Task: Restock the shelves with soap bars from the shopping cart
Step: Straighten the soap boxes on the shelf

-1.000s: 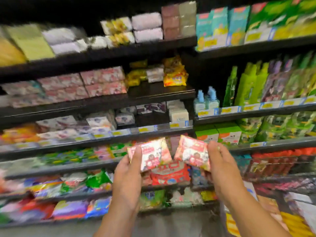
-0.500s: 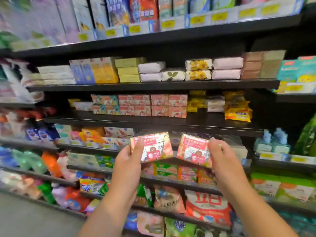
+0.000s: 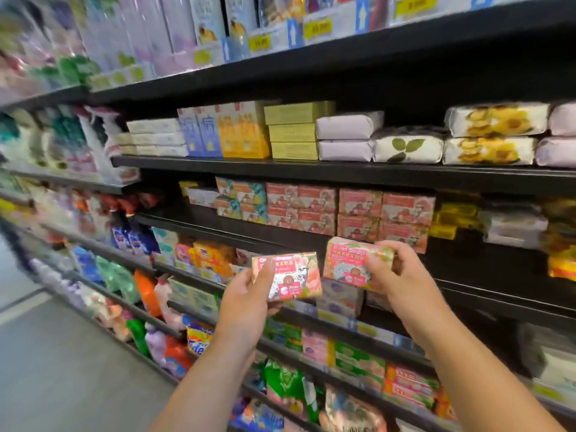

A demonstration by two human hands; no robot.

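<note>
My right grip [image 3: 396, 275] has risen above my left grip [image 3: 246, 302]; half a second ago the two were level. The right soap box [image 3: 349, 260] has come up with it and now overlaps the lower edge of the stack of matching pink boxes [image 3: 383, 213] on the shelf [image 3: 483, 266], where a second ago it was down in front of lower rows. My right fingers now curl over that box's top right corner. The left soap box [image 3: 288, 275] has climbed less and sits lower than the other. My view has swung left along the aisle, showing more of the floor [image 3: 62, 369].
</note>
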